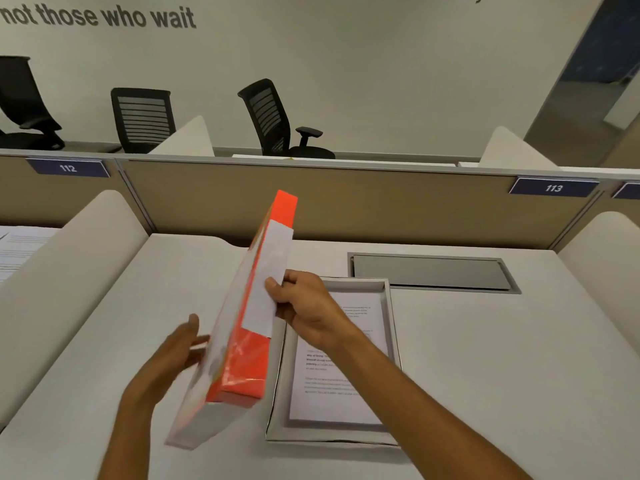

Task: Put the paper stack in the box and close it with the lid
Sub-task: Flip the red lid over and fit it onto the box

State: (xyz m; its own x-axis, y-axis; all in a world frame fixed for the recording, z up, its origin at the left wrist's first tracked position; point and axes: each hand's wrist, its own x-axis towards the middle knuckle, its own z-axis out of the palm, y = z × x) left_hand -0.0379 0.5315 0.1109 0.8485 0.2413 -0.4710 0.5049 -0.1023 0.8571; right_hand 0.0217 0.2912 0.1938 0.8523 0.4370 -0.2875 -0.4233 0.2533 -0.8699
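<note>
A shallow grey box (pixel 393 327) lies open on the desk, and the paper stack (pixel 337 382) with printed text rests inside it. The orange and white lid (pixel 247 362) is held up on edge, tilted, just left of the box. My right hand (pixel 304 306) grips the lid's upper right edge, with the thumb on a white label. My left hand (pixel 176 351) presses against the lid's left face with fingers spread. My right forearm crosses over the box and hides part of the paper.
A grey recessed cable hatch (pixel 429 271) sits in the desk behind the box. A tan partition (pixel 346 202) closes the back of the desk, and white curved dividers (pixel 69 258) flank it. Printed sheets (pixel 17 247) lie on the neighbouring desk at left. Black office chairs (pixel 273 119) stand beyond.
</note>
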